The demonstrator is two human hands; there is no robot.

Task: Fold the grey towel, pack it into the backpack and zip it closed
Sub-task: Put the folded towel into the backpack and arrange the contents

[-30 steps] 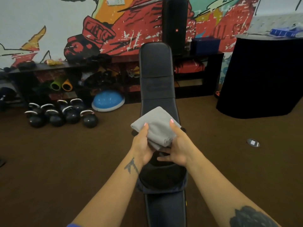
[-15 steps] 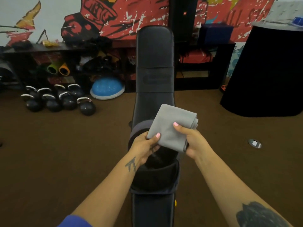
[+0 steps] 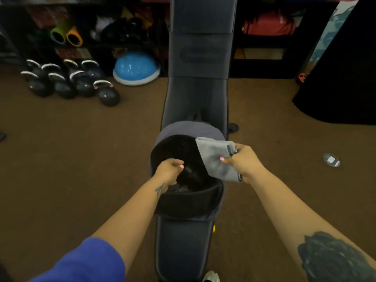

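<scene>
The folded grey towel (image 3: 216, 157) hangs at the right rim of the open backpack, gripped by my right hand (image 3: 245, 162). The dark blue-grey backpack (image 3: 189, 208) lies on the black weight bench (image 3: 200, 94) with its main compartment gaping open and dark inside. My left hand (image 3: 168, 171) holds the left edge of the opening, fingers curled over the rim. The towel's lower corner dips just over the opening; none of it rests inside.
Several black kettlebells (image 3: 69, 82) stand on the brown floor at the left, next to a blue balance dome (image 3: 136, 69). Dark shelves with gear run along the back. A large black object (image 3: 341, 68) stands at the right. A small metal floor plate (image 3: 331, 159) lies right.
My left hand let go of the towel and took the backpack's rim. My right hand carried the towel right and down to the opening. The camera tilted down and closer.
</scene>
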